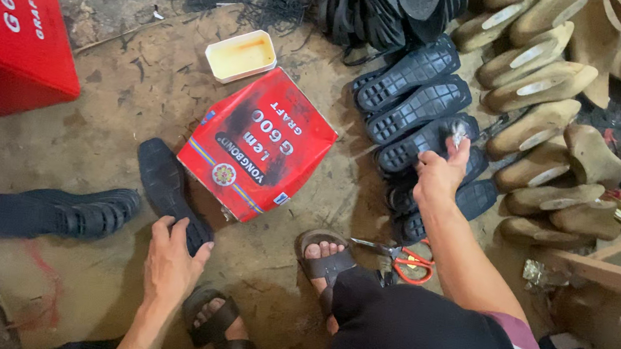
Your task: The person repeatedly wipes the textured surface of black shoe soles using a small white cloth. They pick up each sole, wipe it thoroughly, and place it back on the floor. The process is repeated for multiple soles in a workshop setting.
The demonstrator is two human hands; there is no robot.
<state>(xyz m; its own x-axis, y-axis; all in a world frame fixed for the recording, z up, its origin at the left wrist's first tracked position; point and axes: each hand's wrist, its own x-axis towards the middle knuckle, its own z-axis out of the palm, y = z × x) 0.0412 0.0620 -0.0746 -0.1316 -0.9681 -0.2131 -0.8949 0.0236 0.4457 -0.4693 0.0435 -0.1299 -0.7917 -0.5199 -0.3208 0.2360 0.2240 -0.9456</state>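
- Lowest in the frame, two sandalled feet (pixel 325 257) are seen on the dirty floor (pixel 99 137), with red-handled scissors (pixel 405 261) just beside the right one.
- The left hand (pixel 171 260) is laid flat, fingers spread, on the near end of a black shoe sole (pixel 166 190); it is pressed down rather than gripped.
- The right hand (pixel 437 172), at right of centre, is closed around a small brush (pixel 457 132), whose pale bristles are touching a black rubber outsole (pixel 425 140) in an overlapping row.
- For a good coat, the brush is best drawn evenly across the tread, edges included, with the neighbouring soles left unsmeared.
- Behind the left hand lie a red tin (pixel 260 142) and, farther up, a white tray of yellowish glue (pixel 242 56).
- The brush handle is hidden in the fist; the tan shoe lasts (pixel 542 91) at upper right are cut off by the frame.
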